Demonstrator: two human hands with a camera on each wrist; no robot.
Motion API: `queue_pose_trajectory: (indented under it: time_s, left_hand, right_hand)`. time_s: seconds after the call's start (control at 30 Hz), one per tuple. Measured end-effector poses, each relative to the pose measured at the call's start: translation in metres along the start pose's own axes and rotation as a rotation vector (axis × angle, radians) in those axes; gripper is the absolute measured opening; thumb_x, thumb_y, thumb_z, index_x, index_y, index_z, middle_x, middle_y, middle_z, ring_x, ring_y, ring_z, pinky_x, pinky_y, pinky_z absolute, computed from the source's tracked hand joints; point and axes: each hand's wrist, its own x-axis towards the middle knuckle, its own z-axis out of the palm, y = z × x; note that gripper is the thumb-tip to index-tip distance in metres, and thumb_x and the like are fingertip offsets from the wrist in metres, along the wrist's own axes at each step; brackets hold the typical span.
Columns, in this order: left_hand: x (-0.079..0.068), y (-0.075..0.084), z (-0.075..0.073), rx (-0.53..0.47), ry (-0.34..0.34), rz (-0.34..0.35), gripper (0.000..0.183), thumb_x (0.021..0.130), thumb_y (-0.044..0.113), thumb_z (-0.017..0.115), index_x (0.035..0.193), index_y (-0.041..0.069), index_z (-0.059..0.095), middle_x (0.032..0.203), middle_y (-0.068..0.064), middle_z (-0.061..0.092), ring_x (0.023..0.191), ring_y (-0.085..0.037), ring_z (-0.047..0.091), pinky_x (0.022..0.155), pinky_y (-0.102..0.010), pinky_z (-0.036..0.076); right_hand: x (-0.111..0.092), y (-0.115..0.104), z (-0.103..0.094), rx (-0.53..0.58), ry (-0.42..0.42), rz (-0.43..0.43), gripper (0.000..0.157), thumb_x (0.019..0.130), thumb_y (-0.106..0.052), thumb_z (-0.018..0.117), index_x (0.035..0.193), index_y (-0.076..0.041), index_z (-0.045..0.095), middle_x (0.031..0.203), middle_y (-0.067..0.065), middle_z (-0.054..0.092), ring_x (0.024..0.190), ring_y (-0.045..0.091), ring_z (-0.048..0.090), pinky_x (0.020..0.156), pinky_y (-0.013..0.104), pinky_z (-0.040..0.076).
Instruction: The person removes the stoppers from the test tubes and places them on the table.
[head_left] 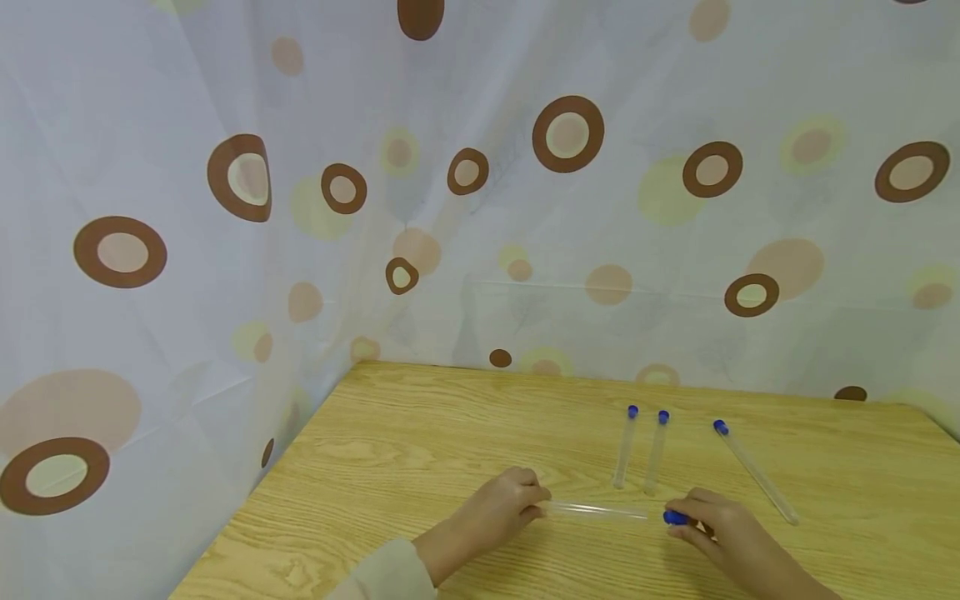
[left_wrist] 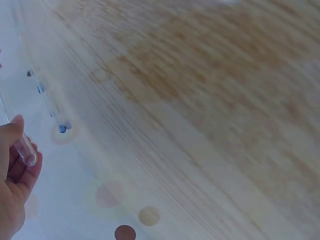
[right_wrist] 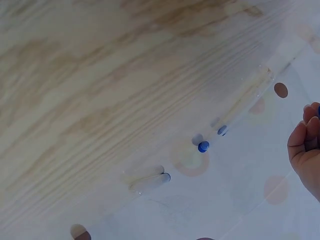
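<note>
My left hand [head_left: 504,504] grips the closed end of a clear test tube [head_left: 596,510], which lies level above the table and points right. In the left wrist view the tube's rounded end [left_wrist: 30,159] shows between thumb and fingers. My right hand [head_left: 723,533] pinches a blue cap [head_left: 675,517] just off the tube's open end; a small gap parts them. In the right wrist view this hand [right_wrist: 307,150] is cut off by the frame edge.
Behind the hands lie two capped test tubes side by side, the left tube [head_left: 625,450] and the right tube [head_left: 657,454]. A third capped tube [head_left: 757,475] lies slanted farther right. A patterned curtain [head_left: 480,225] borders the wooden table [head_left: 360,467] at back and left.
</note>
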Motion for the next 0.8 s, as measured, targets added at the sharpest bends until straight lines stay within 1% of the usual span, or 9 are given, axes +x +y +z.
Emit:
queue_pose_trajectory:
  time_s: [0.07, 0.27, 0.5, 0.63, 0.8]
  left_hand:
    - [0.0, -0.001, 0.001, 0.0, 0.002, -0.009, 0.019, 0.083, 0.013, 0.068, 0.099, 0.004, 0.07, 0.087, -0.001, 0.063, 0.08, -0.006, 0.059, 0.069, 0.002, 0.042]
    - [-0.001, -0.005, 0.001, -0.007, 0.004, -0.027, 0.018, 0.082, 0.011, 0.068, 0.099, 0.004, 0.07, 0.086, -0.002, 0.064, 0.079, -0.006, 0.059, 0.068, 0.002, 0.042]
    - [-0.002, -0.007, 0.0, -0.009, 0.006, -0.024, 0.018, 0.082, 0.011, 0.068, 0.098, 0.004, 0.07, 0.086, -0.002, 0.064, 0.079, -0.006, 0.06, 0.067, 0.001, 0.043]
    - [-0.002, -0.008, 0.0, -0.002, 0.0, -0.025, 0.018, 0.081, 0.011, 0.068, 0.098, 0.004, 0.07, 0.086, -0.002, 0.064, 0.079, -0.006, 0.059, 0.067, 0.0, 0.043]
    - [-0.002, -0.01, 0.003, 0.022, -0.014, -0.036, 0.018, 0.083, 0.013, 0.067, 0.099, 0.006, 0.07, 0.088, -0.002, 0.064, 0.081, -0.006, 0.06, 0.07, 0.001, 0.043]
  right_hand:
    - [-0.002, 0.002, 0.0, 0.008, 0.002, -0.002, 0.018, 0.073, -0.001, 0.073, 0.088, 0.006, 0.066, 0.072, -0.008, 0.055, 0.065, -0.011, 0.041, 0.046, 0.012, 0.039]
    - [-0.006, 0.009, 0.001, 0.012, 0.046, -0.037, 0.018, 0.072, 0.0, 0.073, 0.087, 0.008, 0.066, 0.071, -0.008, 0.053, 0.064, -0.011, 0.042, 0.046, 0.009, 0.037]
    - [-0.007, 0.013, 0.001, 0.012, 0.087, -0.069, 0.02, 0.074, -0.004, 0.073, 0.087, 0.01, 0.066, 0.07, -0.008, 0.052, 0.063, -0.011, 0.04, 0.047, 0.005, 0.032]
    - [-0.009, 0.015, 0.001, 0.001, 0.072, -0.078, 0.022, 0.074, -0.005, 0.072, 0.089, 0.01, 0.066, 0.07, -0.009, 0.05, 0.062, -0.012, 0.036, 0.046, 0.006, 0.031]
    - [-0.013, 0.017, -0.002, -0.032, 0.011, -0.061, 0.024, 0.074, -0.005, 0.072, 0.093, 0.009, 0.066, 0.072, -0.012, 0.046, 0.063, -0.012, 0.029, 0.046, 0.007, 0.029]
